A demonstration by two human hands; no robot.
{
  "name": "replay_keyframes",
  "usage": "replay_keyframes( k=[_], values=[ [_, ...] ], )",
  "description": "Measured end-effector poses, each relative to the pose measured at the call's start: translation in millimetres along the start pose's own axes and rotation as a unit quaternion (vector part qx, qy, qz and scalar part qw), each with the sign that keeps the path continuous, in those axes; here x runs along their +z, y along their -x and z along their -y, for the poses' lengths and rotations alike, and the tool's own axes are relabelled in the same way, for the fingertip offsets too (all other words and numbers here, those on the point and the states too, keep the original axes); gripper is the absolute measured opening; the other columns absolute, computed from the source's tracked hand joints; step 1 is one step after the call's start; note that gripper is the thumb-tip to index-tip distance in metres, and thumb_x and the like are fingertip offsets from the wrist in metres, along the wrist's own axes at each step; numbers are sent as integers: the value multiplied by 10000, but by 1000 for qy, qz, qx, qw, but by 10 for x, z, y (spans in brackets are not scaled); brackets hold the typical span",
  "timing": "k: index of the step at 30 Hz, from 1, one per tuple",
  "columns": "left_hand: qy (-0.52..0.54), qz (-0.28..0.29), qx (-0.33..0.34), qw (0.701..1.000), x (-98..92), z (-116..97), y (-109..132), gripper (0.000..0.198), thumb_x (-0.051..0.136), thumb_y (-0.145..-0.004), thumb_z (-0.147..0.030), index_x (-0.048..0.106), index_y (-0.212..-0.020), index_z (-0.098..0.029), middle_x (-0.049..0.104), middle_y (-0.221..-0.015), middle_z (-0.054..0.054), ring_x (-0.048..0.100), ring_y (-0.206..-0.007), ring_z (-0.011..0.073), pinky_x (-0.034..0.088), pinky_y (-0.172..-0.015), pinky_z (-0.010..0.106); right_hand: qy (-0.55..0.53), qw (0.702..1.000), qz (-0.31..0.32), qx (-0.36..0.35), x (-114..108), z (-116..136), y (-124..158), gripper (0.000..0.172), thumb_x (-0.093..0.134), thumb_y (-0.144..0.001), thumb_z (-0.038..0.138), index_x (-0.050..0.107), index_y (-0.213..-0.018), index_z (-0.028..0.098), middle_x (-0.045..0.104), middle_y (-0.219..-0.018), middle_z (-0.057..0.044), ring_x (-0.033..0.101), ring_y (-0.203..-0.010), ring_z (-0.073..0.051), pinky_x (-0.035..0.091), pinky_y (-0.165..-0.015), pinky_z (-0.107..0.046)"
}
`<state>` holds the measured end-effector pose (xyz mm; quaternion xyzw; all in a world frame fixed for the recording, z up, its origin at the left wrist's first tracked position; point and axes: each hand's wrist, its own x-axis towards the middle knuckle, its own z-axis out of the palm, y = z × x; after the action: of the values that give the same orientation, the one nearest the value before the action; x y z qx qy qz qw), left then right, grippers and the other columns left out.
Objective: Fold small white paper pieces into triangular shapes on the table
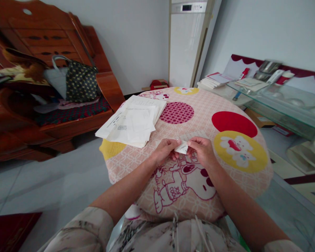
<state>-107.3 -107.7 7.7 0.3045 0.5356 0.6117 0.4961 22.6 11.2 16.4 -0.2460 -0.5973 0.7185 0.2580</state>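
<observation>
Between my two hands is a small piece of folded white paper (182, 148) with some dark print on it. My left hand (166, 149) pinches its left side, thumb on top. On the other side my right hand (201, 149) grips the right corner between thumb and fingers. Both hands are just above a round table with a patterned cloth (147, 168). Just behind the fingers lies something pale and pleated (195, 134), perhaps more folded paper. To the left sits a stack of printed white sheets (132, 120), slightly fanned out.
A carved wooden sofa (105, 82) stands at the left with a dark patterned bag (81, 80) on it. Behind the table rises a white floor-standing unit (186, 45). At the right, a glass shelf (278, 98) holds papers, metal bowls (269, 66) and a red bottle (244, 72).
</observation>
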Motion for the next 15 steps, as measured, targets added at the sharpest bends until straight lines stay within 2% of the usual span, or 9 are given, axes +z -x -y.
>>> replay_keyframes(
  k=[3,11,15],
  values=[
    [-9,11,-12,1000,4,7,2,499,801,-705,-585,672,-721,-103,626,-576,24,538,-442,76,398,-403,178,0,1000,-4,-7,0,-8,-2,229,774,-668,376,666,-630,177,654,-493,-19,564,-386,-124,455,-378,-221],
    [-33,-18,-3,999,19,-5,18,485,826,-687,-567,633,-696,-122,568,-523,-27,441,-375,42,287,-336,163,-7,1000,-7,9,29,-46,-10,239,780,-662,385,665,-642,177,660,-509,-23,572,-397,-130,455,-371,-222],
    [-27,-19,-2,999,25,-16,24,467,826,-696,-551,650,-727,-118,572,-532,-28,454,-380,47,306,-341,166,-23,1000,-6,17,36,-33,-8,241,791,-648,381,665,-634,176,665,-522,-25,574,-403,-128,455,-367,-220]
  ],
)
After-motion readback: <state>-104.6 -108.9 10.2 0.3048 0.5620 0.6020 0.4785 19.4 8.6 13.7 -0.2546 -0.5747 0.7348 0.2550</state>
